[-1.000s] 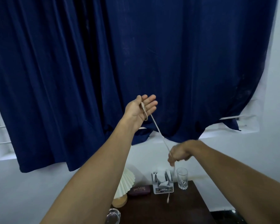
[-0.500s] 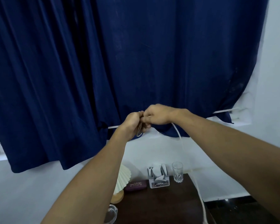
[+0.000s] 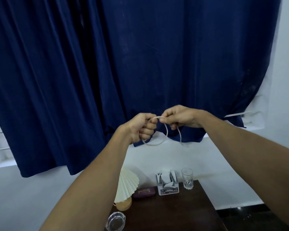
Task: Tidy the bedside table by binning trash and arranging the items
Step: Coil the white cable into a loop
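Coiling a white cord (image 3: 158, 140) in mid-air, above the tabletop (image 3: 173, 212).

The left hand (image 3: 143, 126) is gripping the gathered loops while the right hand (image 3: 178, 118) is pinching the next turn against it, likely bundling the cord compactly; the lamp (image 3: 128, 184), organiser (image 3: 168, 185) and glass (image 3: 187, 178) are standing along the back edge.

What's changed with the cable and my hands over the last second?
The right hand came up from low over the table to meet the left hand, which closed from open fingers into a fist. The white cable, stretched taut between them before, is now gathered into a loop with a short tail hanging. The glass, organizer, case and lamp kept their places.
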Demonstrator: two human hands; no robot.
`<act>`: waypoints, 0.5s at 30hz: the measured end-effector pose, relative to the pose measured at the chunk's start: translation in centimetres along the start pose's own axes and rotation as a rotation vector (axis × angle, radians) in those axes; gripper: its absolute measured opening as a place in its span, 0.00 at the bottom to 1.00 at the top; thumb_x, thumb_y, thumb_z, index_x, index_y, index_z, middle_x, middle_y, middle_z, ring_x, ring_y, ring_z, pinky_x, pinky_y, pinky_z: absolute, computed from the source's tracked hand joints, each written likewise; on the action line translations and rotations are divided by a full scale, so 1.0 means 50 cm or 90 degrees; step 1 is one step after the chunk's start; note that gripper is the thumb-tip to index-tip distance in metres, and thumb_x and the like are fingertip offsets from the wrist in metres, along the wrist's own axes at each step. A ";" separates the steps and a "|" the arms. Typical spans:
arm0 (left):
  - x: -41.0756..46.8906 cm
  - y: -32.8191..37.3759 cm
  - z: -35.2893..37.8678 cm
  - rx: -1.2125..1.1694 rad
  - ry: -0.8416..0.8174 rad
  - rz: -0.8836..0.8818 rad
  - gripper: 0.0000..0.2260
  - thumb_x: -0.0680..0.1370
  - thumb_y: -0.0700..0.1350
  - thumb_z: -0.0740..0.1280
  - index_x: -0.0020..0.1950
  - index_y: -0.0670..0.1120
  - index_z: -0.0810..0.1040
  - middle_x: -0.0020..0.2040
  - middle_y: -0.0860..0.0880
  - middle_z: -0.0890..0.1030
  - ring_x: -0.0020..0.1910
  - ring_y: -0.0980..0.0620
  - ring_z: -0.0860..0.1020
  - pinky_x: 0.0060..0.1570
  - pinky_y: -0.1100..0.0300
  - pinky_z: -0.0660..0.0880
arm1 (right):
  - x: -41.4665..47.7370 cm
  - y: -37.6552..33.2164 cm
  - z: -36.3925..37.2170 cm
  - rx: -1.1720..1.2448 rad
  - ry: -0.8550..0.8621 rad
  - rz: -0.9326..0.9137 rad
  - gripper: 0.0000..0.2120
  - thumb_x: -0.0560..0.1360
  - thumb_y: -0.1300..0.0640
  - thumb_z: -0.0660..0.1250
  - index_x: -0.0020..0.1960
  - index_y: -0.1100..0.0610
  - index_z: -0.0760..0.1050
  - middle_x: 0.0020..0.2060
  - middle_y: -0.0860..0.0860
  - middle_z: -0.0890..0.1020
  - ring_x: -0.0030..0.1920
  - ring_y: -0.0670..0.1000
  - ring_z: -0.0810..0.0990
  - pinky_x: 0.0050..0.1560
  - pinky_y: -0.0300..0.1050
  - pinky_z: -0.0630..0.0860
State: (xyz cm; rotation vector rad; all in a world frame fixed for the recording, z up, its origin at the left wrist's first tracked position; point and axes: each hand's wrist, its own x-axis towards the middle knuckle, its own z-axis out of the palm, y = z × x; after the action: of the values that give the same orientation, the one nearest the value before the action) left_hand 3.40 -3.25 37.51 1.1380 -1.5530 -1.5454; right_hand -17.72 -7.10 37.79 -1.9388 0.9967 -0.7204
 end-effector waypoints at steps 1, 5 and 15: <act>-0.001 0.004 -0.005 -0.055 0.000 0.021 0.17 0.81 0.47 0.56 0.32 0.50 0.67 0.26 0.55 0.58 0.21 0.57 0.53 0.18 0.64 0.49 | -0.001 0.017 -0.004 0.012 0.019 0.000 0.09 0.77 0.52 0.74 0.48 0.59 0.81 0.32 0.50 0.75 0.33 0.47 0.74 0.40 0.43 0.76; -0.013 0.032 -0.021 -0.268 0.043 0.122 0.20 0.84 0.52 0.56 0.33 0.50 0.68 0.25 0.56 0.59 0.19 0.59 0.55 0.16 0.66 0.50 | -0.003 0.108 -0.004 -0.072 0.124 0.050 0.15 0.83 0.55 0.64 0.46 0.64 0.81 0.33 0.55 0.79 0.35 0.52 0.76 0.43 0.46 0.76; 0.022 0.030 -0.006 -0.317 0.293 0.264 0.16 0.86 0.51 0.54 0.44 0.47 0.72 0.40 0.49 0.85 0.36 0.50 0.84 0.39 0.57 0.80 | -0.014 0.119 0.124 -0.463 -0.206 0.323 0.18 0.84 0.44 0.56 0.48 0.56 0.75 0.34 0.53 0.75 0.30 0.52 0.74 0.38 0.46 0.78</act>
State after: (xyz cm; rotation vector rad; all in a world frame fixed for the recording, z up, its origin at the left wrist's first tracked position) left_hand 3.04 -4.49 38.90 0.7541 -0.9447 -1.1856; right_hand -15.55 -6.08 29.49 -2.1413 1.5903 0.2863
